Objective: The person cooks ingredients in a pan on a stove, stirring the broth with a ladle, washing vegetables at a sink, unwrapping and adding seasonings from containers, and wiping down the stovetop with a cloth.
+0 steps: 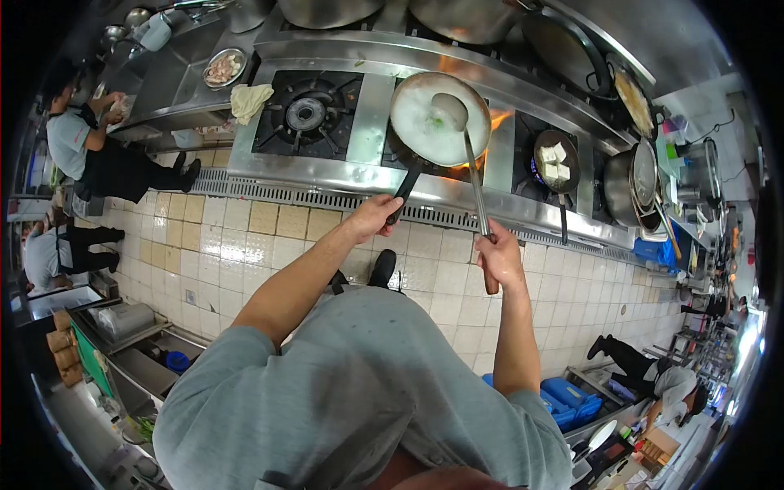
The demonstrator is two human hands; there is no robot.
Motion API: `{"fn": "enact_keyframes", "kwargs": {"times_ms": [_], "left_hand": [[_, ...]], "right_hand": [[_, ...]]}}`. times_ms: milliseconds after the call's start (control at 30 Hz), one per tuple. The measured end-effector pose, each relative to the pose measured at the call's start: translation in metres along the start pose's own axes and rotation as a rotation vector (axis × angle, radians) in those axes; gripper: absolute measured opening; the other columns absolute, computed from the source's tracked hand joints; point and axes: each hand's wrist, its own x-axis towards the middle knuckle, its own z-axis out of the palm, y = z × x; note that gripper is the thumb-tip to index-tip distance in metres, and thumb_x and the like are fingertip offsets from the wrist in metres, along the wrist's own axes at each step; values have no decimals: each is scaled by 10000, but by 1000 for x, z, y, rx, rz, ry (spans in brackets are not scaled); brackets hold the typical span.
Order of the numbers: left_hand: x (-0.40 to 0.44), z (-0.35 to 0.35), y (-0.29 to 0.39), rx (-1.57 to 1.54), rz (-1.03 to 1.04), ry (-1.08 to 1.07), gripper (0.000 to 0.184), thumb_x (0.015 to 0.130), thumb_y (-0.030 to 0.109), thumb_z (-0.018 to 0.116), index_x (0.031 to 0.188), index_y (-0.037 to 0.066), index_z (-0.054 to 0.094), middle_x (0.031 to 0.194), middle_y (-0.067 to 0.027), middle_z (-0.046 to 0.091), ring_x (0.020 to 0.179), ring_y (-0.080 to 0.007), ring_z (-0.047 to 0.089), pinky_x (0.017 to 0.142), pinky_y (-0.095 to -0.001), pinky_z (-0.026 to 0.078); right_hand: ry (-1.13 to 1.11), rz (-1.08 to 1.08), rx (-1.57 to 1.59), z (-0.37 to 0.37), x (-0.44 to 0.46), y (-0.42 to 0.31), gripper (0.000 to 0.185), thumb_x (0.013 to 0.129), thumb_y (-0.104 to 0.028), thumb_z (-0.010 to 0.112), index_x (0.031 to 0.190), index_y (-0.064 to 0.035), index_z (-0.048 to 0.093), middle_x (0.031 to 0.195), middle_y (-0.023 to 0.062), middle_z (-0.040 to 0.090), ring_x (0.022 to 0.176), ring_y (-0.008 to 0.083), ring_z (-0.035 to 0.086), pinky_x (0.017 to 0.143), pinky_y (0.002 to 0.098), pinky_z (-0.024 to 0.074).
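My left hand (pixel 375 219) is wrapped round the black handle of a large frying pan (pixel 408 122) that sits over a lit burner. White, frothy liquid fills the pan, with a small green bit near its middle. My right hand (pixel 500 255) grips the wooden end of a long-handled ladle (pixel 476 184). The ladle's round bowl rests in or just at the surface of the liquid; how deep it sits I cannot tell. Orange flames (pixel 495 122) rise at the pan's right side.
A smaller pan (pixel 569 181) with several white blocks sits on the right burner. An unlit burner (pixel 305 114) and a yellowish cloth (pixel 251 103) are to the left. Big pots line the back. Co-workers stand at left (pixel 77 143) and lower right (pixel 674 388).
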Motion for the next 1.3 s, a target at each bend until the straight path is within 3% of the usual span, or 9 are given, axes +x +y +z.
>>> {"fn": "enact_keyframes", "kwargs": {"times_ms": [67,233,300,333,600,1000,1200,1267,1300], "left_hand": [[0,2,1,-6,-11,11,295,1048,399,545,1011,107,572,763,1,539,585,-110,521,546,-282,467],[7,1,-3,-1,-25,22,298,1047,402,545,1039,107,584,784,-9,555,605,-108,524,554,-283,472],[7,1,-5,7,-24,21,298,1047,402,545,1047,107,587,790,-13,561,612,-108,525,555,-283,473],[8,0,-4,3,-24,19,300,1047,402,544,1057,105,589,796,-17,565,616,-108,526,556,-283,475],[5,1,-2,12,-26,38,304,1051,391,540,1111,100,601,812,-29,580,618,-111,540,573,-295,499],[-3,5,7,114,-24,66,308,1051,394,533,1035,92,593,818,-19,618,651,-117,585,600,-304,538],[-2,1,16,255,23,179,340,1018,339,596,1188,44,596,910,-74,633,730,-171,618,687,-348,550],[25,-23,29,845,673,543,345,951,216,665,1238,36,596,928,-108,636,787,-249,623,738,-392,537],[20,-18,63,969,750,590,359,920,184,669,1244,41,610,1012,-151,633,928,-306,607,836,-414,510]], "right_hand": [[145,-102,-398,-1,-16,-9,457,937,-83,618,1388,-30,561,664,14,560,487,115,532,475,283,462],[194,-65,-471,-5,-40,-21,368,893,-77,620,1258,-27,601,705,72,604,590,164,597,558,331,487],[41,108,-23,-1,-43,-25,260,912,-79,610,1158,6,619,710,57,596,607,155,610,548,317,495],[45,124,168,7,-45,-23,286,943,-81,587,1214,8,601,747,30,588,513,104,543,458,251,436],[-288,179,1300,46,-30,26,425,1007,-176,569,1400,-27,506,835,16,572,556,72,452,506,241,385],[-546,28,1461,71,1,83,515,1037,-167,484,1525,-46,373,807,-4,507,526,72,441,499,239,381],[-605,-6,1431,67,1,75,543,1029,-177,499,1539,-64,351,792,-8,494,503,68,430,484,240,373],[-618,-11,1425,62,0,69,555,1026,-182,506,1544,-68,343,787,-9,489,499,67,427,476,242,371],[-606,-19,1404,59,-1,65,555,1034,-177,487,1549,-54,322,780,-5,485,485,66,426,458,241,369]]}}
